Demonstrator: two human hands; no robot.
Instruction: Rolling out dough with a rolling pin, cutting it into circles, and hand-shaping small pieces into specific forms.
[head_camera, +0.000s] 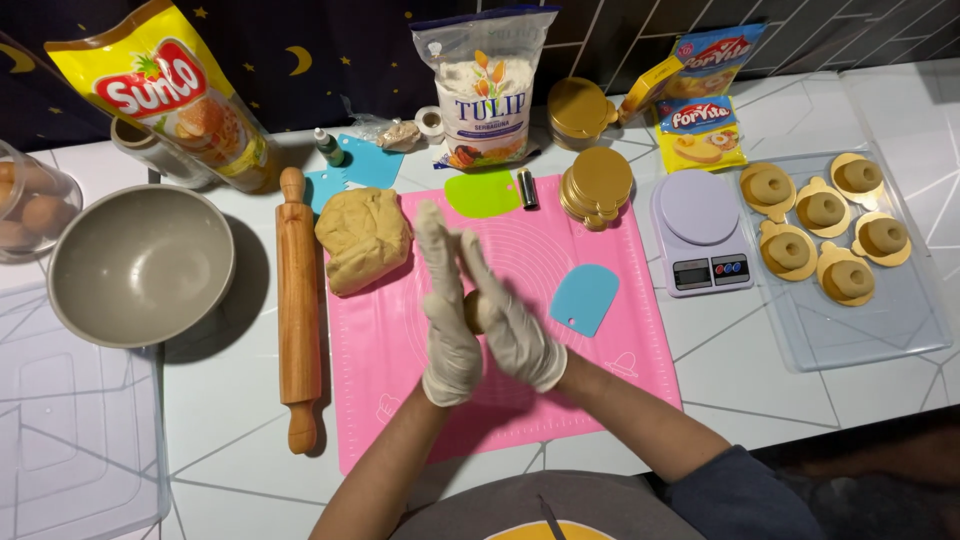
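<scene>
A small dough piece (472, 312) is pressed between the palms of the left hand (447, 300) and right hand (508, 318), fingers extended, above the pink mat (590, 350). Six shaped pieces are set on the tray (880, 330). A large dough lump (362, 238) remains unportioned, so much work is judged outstanding.

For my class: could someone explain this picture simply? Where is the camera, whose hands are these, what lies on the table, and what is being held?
The one picture comes from a camera worn on a person's head, looking down at a white table. The left hand and right hand, both in pale gloves, press a small piece of dough between their palms above a pink mat. On the mat lie a large dough lump and a blue scraper. Beside it are a wooden rolling pin, a grey bowl, a kitchen scale and a clear tray of shaped dough pieces.
</scene>
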